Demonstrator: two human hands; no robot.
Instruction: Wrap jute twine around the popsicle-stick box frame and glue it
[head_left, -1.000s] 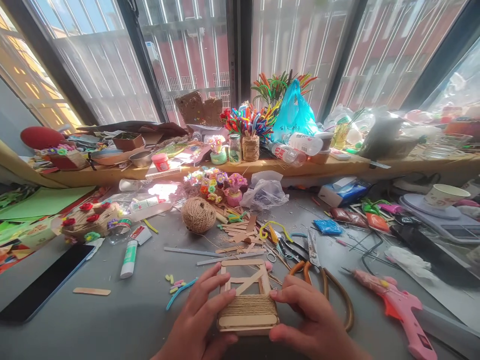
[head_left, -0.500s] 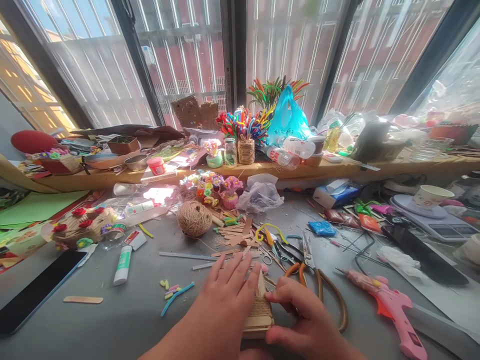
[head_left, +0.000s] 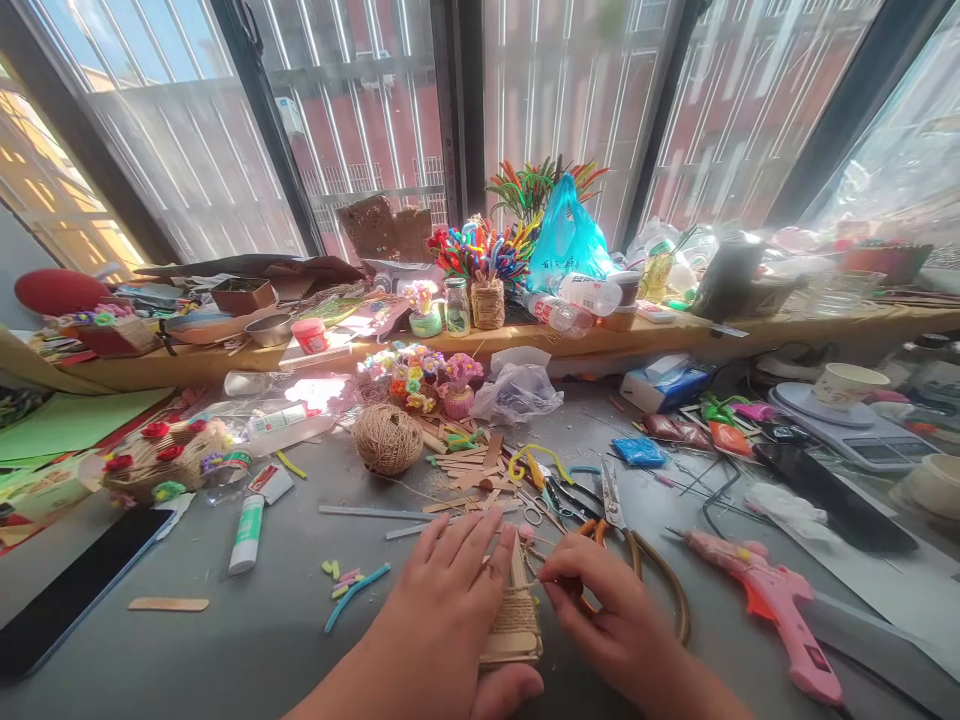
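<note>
My left hand (head_left: 454, 600) lies across a small wooden craft-stick frame (head_left: 511, 648), fingers stretched along its top and thumb at the near edge, gripping it against the table. Rows of brown twine (head_left: 516, 608) wrap the frame's middle; the left part is hidden under my palm. Just right of the frame, my right hand (head_left: 611, 605) is closed in a pinch on a thin strand of the twine, drawn out from the frame's side. Beyond the hands sit a ball of twine (head_left: 388, 440), scattered craft sticks (head_left: 469, 465) and scissors (head_left: 613, 495).
A pink hot glue gun (head_left: 772, 600) lies to the right, near brown-handled pliers (head_left: 667, 585). On the left are a glue stick (head_left: 247, 535), a phone (head_left: 82, 590) and a loose craft stick (head_left: 168, 604). A crowded ledge (head_left: 360, 357) runs below the window.
My right hand has left the frame's edge and moved slightly right, now pinching the twine strand. My left thumb has come into view at the frame's near edge.
</note>
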